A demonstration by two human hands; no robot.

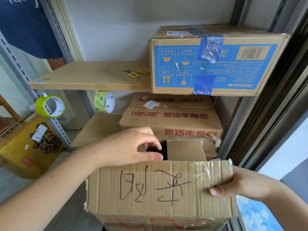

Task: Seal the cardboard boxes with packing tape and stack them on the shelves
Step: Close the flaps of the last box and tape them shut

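Note:
An open cardboard box (160, 190) with black handwriting on its raised near flap is right in front of me. My left hand (133, 147) hovers over the box's open top with fingers loosely curled, holding nothing. My right hand (233, 185) grips the right end of the raised flap. Two rolls of yellow-green packing tape (50, 106) (104, 104) hang under the upper shelf (90, 77). On the shelf behind stands a brown box with red print (171, 117). A blue-printed box (215, 62) sits on the upper shelf.
Yellow-handled scissors (135, 72) lie on the upper shelf beside the blue-printed box. A yellow carton (26, 147) stands on the floor at left. A person in a dark blue shirt (25, 25) stands behind the rack at upper left. Grey metal uprights frame the shelves.

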